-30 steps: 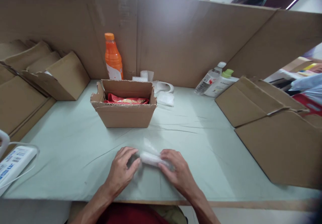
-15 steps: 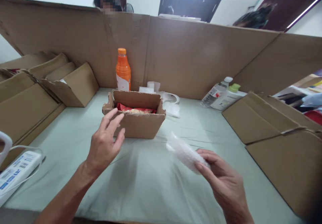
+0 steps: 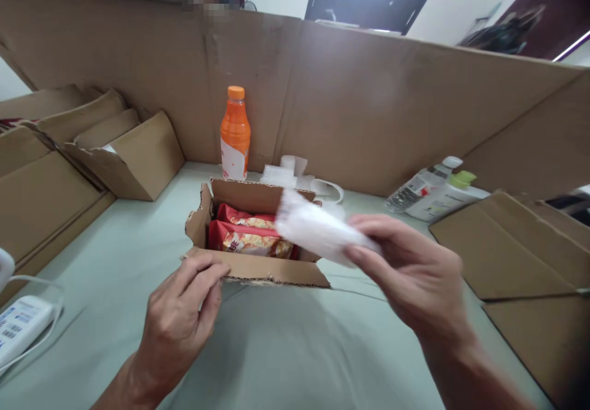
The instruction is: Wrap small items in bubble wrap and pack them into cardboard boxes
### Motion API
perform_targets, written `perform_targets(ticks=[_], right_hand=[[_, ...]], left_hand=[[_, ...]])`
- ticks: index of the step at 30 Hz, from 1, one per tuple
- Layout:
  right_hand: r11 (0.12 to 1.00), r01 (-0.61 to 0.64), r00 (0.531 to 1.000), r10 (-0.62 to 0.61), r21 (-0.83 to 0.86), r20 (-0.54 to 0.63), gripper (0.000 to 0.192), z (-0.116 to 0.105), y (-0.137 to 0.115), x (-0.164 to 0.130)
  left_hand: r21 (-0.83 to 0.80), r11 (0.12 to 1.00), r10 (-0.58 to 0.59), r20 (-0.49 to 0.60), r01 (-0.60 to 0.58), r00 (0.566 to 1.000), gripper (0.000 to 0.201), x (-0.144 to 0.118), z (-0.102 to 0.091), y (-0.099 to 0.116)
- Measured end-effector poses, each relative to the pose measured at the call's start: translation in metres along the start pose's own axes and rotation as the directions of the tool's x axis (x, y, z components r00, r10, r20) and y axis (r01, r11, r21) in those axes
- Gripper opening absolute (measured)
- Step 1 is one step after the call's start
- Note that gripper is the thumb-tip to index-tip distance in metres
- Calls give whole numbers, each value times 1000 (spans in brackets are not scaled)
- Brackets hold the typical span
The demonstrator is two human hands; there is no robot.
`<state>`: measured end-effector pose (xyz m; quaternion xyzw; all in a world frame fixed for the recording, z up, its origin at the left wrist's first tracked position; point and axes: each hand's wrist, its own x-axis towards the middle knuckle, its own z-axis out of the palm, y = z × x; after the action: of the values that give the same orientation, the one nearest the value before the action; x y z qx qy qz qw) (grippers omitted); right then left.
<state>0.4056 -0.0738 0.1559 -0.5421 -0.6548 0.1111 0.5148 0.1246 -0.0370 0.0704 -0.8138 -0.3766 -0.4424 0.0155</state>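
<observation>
A small white wrapped bundle (image 3: pixel 318 230) is pinched at one end by the right hand (image 3: pixel 415 275) and held above the far right corner of an open cardboard box (image 3: pixel 255 267). The bundle looks light, soft and easily crushed, best held at its ends. The box's near flap is gripped by the left hand (image 3: pixel 177 324). Red snack packets (image 3: pixel 249 238) already fill the box, leaving little room. An orange bottle (image 3: pixel 235 133) stands behind it.

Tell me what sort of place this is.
Probably a packing station. Cardboard partitions wall in a cloth-covered table, folded boxes are stacked at the side, and an open carton holds red snack packets.
</observation>
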Motion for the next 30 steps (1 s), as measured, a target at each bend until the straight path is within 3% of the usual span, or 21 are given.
perform_targets(ticks=[2,4,7,9,11,15,17,20,23,24,28,29,30], right_hand=[[999,25,981,-17,-39,193,6,26,-4,26],[992,47,918,2,-115,397,6,51,-4,45],[915,197,728,104,-351,678,5,81,0,61],[824,329,601,194,-462,775,12,94,1,65],[744,420,537,258,-520,803,16,106,-1,67],[618,550,485,312,-562,817,16,118,-12,72],[602,580,461,313,-548,831,15,115,-16,75],[700,535,483,205,-472,851,12,101,-15,77],[829,444,513,75,-340,855,27,97,-10,76],[853,424,490,67,-305,869,33,100,-9,76],[886,412,326,76,-214,942,46,114,-9,81],[882,417,350,70,-222,934,47,112,-11,82],[879,416,406,52,-235,912,47,107,-14,82]], left_hand=[[-5,1000,4,8,-4,1000,25,1,0,-1],[-15,1000,9,12,-9,1000,27,1,0,-2],[-34,999,-2,26,3,1000,27,0,-1,-2],[-51,999,-18,39,20,999,26,1,-2,-2],[-67,997,-23,43,26,999,25,4,-2,-2],[-72,997,-12,9,12,1000,22,10,-2,-1],[-62,998,-6,-5,6,1000,21,11,-2,-1],[-62,998,0,5,0,1000,20,9,0,-2],[-76,997,-4,13,5,1000,21,7,1,-3],[-76,997,-10,11,11,1000,21,8,1,-4],[-68,997,-30,1,30,1000,23,11,0,-1],[-69,997,-36,-20,35,999,26,10,-1,0],[-71,996,-52,-56,48,997,30,9,-2,0]])
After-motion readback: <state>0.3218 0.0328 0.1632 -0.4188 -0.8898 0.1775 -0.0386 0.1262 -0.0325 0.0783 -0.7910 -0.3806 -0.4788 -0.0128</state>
